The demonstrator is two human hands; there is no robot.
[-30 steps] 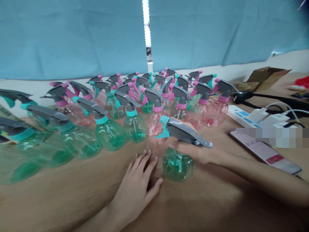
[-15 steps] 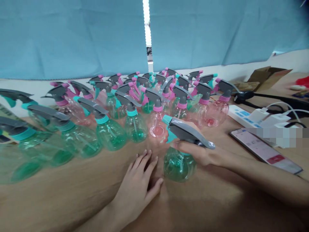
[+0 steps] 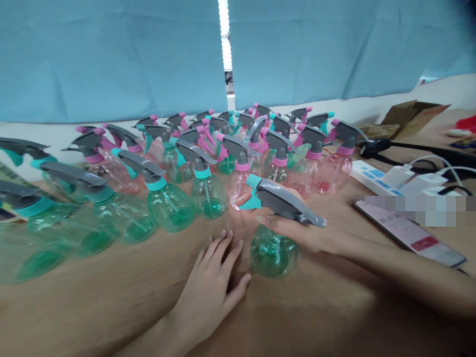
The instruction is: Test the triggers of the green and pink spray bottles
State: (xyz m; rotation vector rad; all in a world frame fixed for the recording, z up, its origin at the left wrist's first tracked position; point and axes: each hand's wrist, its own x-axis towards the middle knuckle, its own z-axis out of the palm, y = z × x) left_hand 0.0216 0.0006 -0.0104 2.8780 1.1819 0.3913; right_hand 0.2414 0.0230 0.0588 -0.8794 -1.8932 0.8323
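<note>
My right hand is wrapped round the neck of a green spray bottle with a grey and turquoise trigger head, its index finger stretched toward the trigger. The bottle is upright, its nozzle facing left. Flat on the wooden table lies my left hand, fingers spread, holding nothing, just left of that bottle. Behind the hands stand a green spray bottle and a pink spray bottle, nearest to my fingers. Another green spray bottle stands further left.
Several more pink and green spray bottles crowd the back and left of the table. At right lie a phone, a white power strip with plugs and cables, and an open cardboard box. A blue cloth hangs behind.
The held spray bottle has shifted very slightly left. My right index finger has extended forward past the trigger. My left hand stays in place.
</note>
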